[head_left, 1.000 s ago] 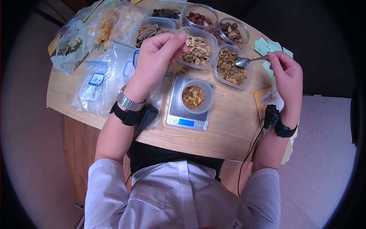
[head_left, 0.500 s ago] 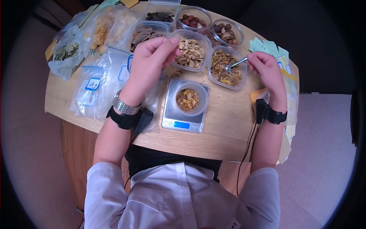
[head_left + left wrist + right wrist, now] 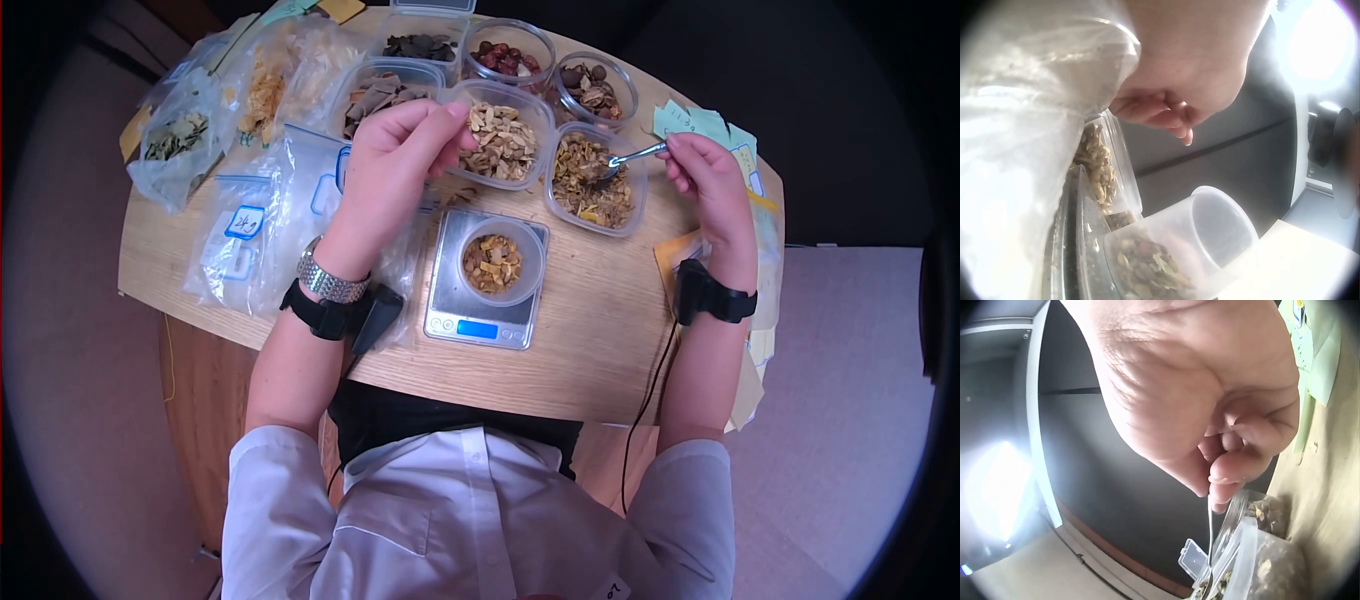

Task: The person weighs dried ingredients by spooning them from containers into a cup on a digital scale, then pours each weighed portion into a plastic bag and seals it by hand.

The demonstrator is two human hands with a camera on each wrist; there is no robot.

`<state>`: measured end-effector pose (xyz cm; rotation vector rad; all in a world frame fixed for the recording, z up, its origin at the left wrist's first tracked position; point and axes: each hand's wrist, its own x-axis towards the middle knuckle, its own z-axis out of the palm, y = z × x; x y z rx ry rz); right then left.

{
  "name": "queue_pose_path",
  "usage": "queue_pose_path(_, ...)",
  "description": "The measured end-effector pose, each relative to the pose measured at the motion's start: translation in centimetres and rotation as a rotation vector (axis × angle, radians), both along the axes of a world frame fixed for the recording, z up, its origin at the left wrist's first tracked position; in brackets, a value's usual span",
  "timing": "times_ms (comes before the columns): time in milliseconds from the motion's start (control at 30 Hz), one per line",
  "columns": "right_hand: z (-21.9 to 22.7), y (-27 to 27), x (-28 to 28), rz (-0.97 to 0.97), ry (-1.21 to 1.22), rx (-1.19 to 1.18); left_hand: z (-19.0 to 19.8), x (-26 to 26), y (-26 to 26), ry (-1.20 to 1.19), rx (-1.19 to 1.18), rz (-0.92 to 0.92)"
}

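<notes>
Right grip [image 3: 712, 190] pinches a spoon [image 3: 640, 154] in a tub [image 3: 610, 230], left grip [image 3: 395, 165] loosely curled

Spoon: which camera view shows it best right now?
The head view: the spoon shows from the right hand down to the dried pieces. The right wrist view shows it pinched but thin, nearly edge-on, toward the bottom edge. The left wrist view doesn't show it.

I see, relative to the jar of red fruit [image 3: 508, 60]: jar of brown pieces [image 3: 594, 92] just right, tub of black flakes [image 3: 416, 48] just left, bag of leaves [image 3: 172, 150] well left, green notes [image 3: 688, 120] farther right.
</notes>
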<state>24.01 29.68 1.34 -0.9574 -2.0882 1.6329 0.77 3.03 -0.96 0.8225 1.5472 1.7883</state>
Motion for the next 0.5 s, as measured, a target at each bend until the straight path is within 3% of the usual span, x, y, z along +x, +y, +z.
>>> queue_pose_path(267,3.6,-4.1,-0.4,0.038,0.114,0.037,0.0,0.0,0.1,0.001,0.011,-0.004)
queue_pose_path(333,4.7,-6.6,-0.6,0.159,0.112,0.107,0.0,0.0,0.0,0.0,0.01,-0.004)
queue_pose_path(400,5.6,-9.0,-1.0,0.156,0.097,0.153,0.0,0.0,0.0,0.002,0.013,-0.009)
queue_pose_path(500,6.3,-10.1,-0.8,0.22,0.119,0.4,0.0,0.0,0.0,0.006,0.004,-0.006)
